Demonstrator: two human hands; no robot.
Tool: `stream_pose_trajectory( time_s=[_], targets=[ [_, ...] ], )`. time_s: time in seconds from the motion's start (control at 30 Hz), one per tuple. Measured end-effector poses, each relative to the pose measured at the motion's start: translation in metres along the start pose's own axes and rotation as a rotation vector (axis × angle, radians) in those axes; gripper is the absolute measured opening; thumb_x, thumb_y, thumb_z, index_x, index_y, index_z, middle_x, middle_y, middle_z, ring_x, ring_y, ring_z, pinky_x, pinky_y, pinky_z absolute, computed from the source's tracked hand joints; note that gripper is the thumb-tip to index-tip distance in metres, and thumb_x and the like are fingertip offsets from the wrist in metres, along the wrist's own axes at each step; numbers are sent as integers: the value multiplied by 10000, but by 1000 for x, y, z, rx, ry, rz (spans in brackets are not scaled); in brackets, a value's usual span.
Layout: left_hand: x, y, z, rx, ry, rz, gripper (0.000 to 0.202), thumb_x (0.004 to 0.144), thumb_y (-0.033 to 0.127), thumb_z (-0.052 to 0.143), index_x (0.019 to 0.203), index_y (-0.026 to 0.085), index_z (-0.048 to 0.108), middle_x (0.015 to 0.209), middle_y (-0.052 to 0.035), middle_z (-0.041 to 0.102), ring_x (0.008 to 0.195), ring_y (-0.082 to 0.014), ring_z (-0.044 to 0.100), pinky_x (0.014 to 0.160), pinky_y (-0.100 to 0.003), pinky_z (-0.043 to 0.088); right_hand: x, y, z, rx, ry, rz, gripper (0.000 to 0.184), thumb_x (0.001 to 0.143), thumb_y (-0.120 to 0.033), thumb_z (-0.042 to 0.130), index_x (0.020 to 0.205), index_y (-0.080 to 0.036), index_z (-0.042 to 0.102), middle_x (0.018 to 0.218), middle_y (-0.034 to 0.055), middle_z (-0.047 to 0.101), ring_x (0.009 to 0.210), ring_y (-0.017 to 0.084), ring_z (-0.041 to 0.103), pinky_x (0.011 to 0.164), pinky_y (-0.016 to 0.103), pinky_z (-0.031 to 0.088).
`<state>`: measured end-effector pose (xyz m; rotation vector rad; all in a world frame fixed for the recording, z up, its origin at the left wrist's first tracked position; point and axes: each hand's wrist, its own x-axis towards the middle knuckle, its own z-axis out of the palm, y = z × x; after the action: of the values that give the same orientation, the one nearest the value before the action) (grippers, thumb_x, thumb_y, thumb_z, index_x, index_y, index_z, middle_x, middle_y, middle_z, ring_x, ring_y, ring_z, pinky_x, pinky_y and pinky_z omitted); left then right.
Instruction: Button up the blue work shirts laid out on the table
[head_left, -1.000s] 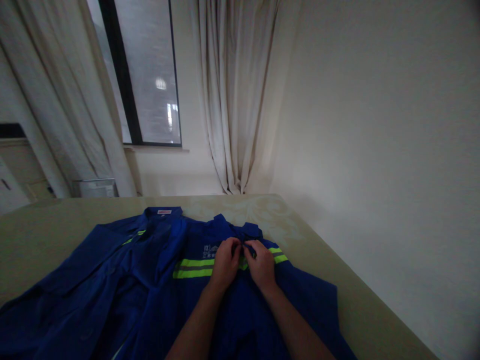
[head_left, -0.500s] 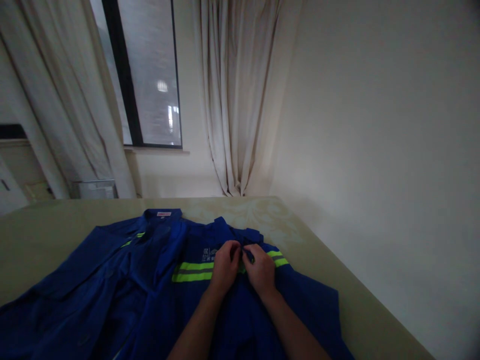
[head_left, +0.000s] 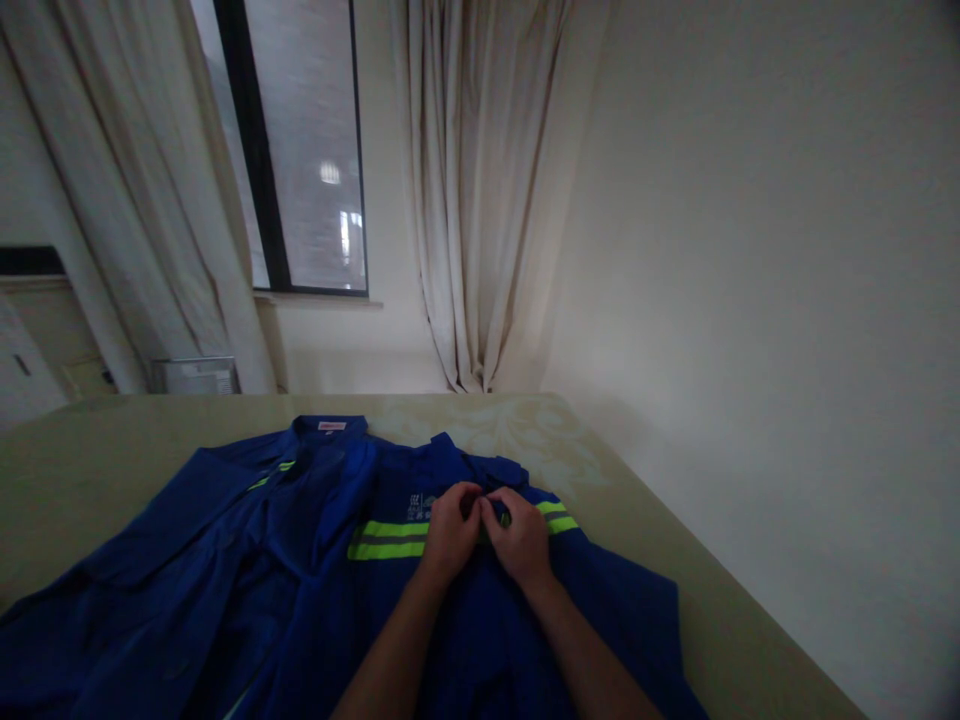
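A blue work jacket (head_left: 615, 595) with yellow-green and grey reflective stripes lies spread front up, its collar at the far end. White printing shows on its chest, partly covered by my left hand (head_left: 452, 532). That hand is closed, thumb and fingers pinching the jacket's front edge below the collar. Close against it, my right hand (head_left: 519, 535) pinches the same spot from the other side. The fingertips of both hands nearly meet, and whatever small part lies between them is hidden. To the left, a second blue jacket (head_left: 150, 570) overlaps or touches the first.
Both jackets rest on a pale green patterned surface (head_left: 630, 500) that runs along a bare wall (head_left: 765, 300) on the right. Beyond its far edge hang beige curtains (head_left: 480, 200) beside a dark-framed window (head_left: 311, 150). A grey box-like object (head_left: 195, 375) stands behind at the left.
The view has shifted slightly, so the background sits a little farther right. My fingertips have moved slightly at the jacket's front edge; both hands keep their pinch.
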<state>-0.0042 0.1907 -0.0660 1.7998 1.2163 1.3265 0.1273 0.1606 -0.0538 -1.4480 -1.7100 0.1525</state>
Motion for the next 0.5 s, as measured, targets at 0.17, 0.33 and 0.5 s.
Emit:
stream_pose_trajectory(
  time_s=[0.17, 0.33, 0.5],
  targets=[
    [2, -1, -1, -57, -10, -15, 257, 899, 352, 542, 935, 184, 734, 901, -69, 785, 817, -213, 731, 781, -323, 568, 0, 0, -1, 48, 1, 6, 342, 998, -318, 405, 903, -212, 716, 897, 59, 755, 828, 203, 695, 774, 280, 480],
    [3, -9, 1, -105, -33, -37, 227, 850, 313, 591, 974, 182, 730, 929, -67, 795, 847, -213, 745, 783, -320, 584, 2, 3, 0, 91, 28, 36, 263, 896, -239, 468, 932, -216, 727, 939, 55, 764, 872, 222, 703, 804, 299, 495],
    [2, -8, 2, -96, -23, -58, 186, 844, 312, 598, 891, 195, 736, 844, -52, 793, 775, -216, 738, 732, -322, 577, 5, 7, 1, 104, 30, 53, 219, 853, -249, 493, 880, -215, 707, 699, 6, 687, 613, 178, 616, 599, 263, 440]
  ],
)
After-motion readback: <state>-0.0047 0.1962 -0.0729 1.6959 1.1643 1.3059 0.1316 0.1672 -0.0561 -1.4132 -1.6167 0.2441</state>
